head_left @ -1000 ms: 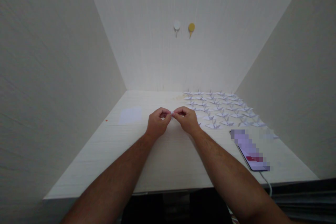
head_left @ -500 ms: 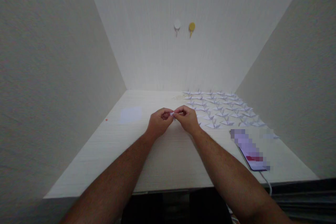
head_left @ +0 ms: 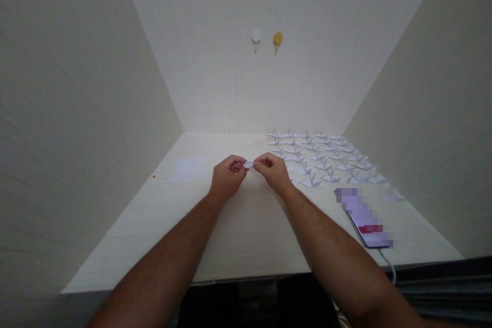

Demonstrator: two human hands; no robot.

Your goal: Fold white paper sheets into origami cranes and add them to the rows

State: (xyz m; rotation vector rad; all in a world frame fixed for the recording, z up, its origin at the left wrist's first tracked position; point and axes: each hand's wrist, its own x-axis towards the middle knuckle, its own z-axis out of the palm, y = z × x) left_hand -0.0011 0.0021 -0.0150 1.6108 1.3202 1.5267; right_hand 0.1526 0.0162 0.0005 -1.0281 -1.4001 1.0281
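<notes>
in front, both hands (head_left: 227, 178) (head_left: 274, 171) pinch seemingly folded paper (head_left: 249, 165).

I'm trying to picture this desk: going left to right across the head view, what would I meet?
Orange dot, white sheet, left hand's fingers, small white paper piece, right hand's fingers, phone.

Phone (head_left: 363, 220), white hook (head_left: 256, 36), yellow hook (head_left: 278, 38)

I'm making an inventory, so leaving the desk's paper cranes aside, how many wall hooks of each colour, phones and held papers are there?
White wall hook: 1
Yellow wall hook: 1
Phone: 1
Held paper: 1
Total: 4
</notes>
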